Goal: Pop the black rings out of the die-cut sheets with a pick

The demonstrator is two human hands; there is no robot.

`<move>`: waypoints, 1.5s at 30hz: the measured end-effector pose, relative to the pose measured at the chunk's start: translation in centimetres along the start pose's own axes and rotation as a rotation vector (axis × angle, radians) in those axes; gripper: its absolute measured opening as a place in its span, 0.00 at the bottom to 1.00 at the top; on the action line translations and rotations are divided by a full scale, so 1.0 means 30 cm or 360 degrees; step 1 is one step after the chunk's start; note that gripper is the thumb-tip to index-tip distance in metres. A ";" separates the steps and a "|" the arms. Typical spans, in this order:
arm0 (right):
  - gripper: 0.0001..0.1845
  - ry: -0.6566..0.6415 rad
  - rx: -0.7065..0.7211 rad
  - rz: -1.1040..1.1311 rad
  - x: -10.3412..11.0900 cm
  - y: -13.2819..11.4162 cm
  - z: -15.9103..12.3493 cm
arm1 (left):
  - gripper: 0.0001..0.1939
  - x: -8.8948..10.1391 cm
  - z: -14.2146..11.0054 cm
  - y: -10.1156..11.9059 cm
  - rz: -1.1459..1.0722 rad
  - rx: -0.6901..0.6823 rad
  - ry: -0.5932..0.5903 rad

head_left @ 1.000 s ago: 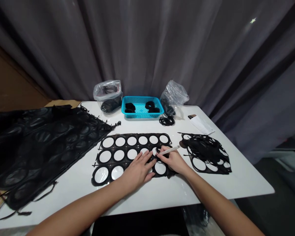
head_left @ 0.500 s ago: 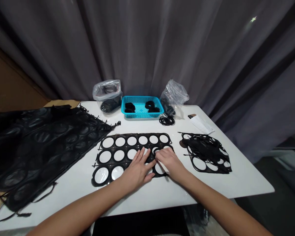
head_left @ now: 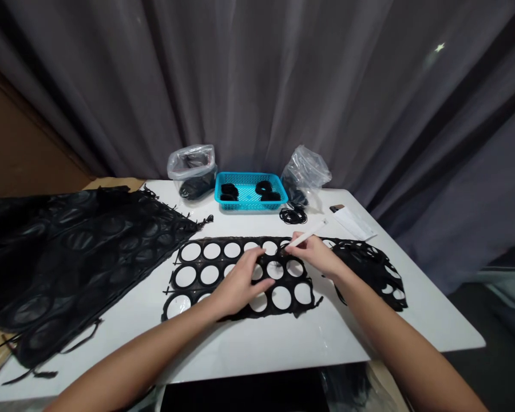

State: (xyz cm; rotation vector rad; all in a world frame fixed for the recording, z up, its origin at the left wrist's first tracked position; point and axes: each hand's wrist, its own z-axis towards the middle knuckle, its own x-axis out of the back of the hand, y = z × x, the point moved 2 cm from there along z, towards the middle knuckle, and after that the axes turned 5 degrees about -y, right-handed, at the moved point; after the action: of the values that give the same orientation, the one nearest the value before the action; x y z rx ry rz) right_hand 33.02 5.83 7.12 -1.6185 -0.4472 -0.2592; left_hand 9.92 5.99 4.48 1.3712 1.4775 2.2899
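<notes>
A black rubbery sheet with rows of large round holes lies flat on the white table. My left hand lies over its middle, thumb and fingers spread, holding nothing. Between the fingers of my right hand is a slim white pen-like tool, which slants up to the right. That hand is just above the sheet's upper right part. Something thin and dark shows by its fingertips; I cannot make out whether it is a loose ring.
At the back stands a blue basket with black rings, between two clear plastic bags. Black rings lie before it. A large black sheet covers the left; tangled black scraps and white paper lie right.
My right hand has risen from the middle row toward the sheet's upper right, and the white tool now points upward. My left hand's fingers have drawn slightly up off the sheet.
</notes>
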 end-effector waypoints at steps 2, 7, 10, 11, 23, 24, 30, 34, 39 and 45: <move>0.17 -0.0123 -0.0036 0.0251 -0.049 -0.022 -0.026 | 0.32 0.021 0.050 0.003 -0.0315 -0.0030 0.0001; 0.20 -0.0226 -0.0090 0.0658 -0.092 -0.036 -0.063 | 0.27 0.014 0.118 -0.023 -0.0746 -0.0018 -0.0195; 0.23 -0.0428 -0.0242 0.1020 -0.113 -0.014 -0.091 | 0.23 -0.001 0.121 -0.037 -0.0699 -0.0030 -0.0252; 0.23 -0.0514 -0.0309 0.1133 -0.125 -0.003 -0.102 | 0.22 -0.005 0.119 -0.040 -0.0669 -0.0035 -0.0261; 0.22 -0.0015 -0.0173 0.1227 -0.049 0.096 0.039 | 0.18 -0.016 0.056 -0.113 0.0211 -0.0135 -0.0137; 0.22 0.0025 -0.0118 0.1097 -0.042 0.103 0.069 | 0.20 -0.031 0.050 -0.117 0.0369 -0.0183 -0.0158; 0.12 -0.0154 0.0086 0.0237 -0.101 0.128 0.120 | 0.26 -0.085 0.022 -0.123 0.1033 -0.0307 -0.0165; 0.09 -0.0162 0.0130 0.0056 -0.116 0.126 0.098 | 0.26 -0.083 0.017 -0.123 0.1105 -0.0302 -0.0190; 0.08 -0.0150 0.0128 -0.0045 -0.115 0.134 0.104 | 0.26 -0.088 0.017 -0.129 0.1109 -0.0310 -0.0203; 0.08 -0.0105 0.0155 -0.0103 -0.123 0.137 0.100 | 0.25 -0.081 0.019 -0.119 0.1109 -0.0314 -0.0238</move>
State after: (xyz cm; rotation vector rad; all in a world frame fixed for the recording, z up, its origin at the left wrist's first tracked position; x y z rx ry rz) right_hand 31.20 8.10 1.56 -1.5221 -0.5553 -0.2296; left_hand 10.46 7.04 0.30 2.1818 0.7667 2.5075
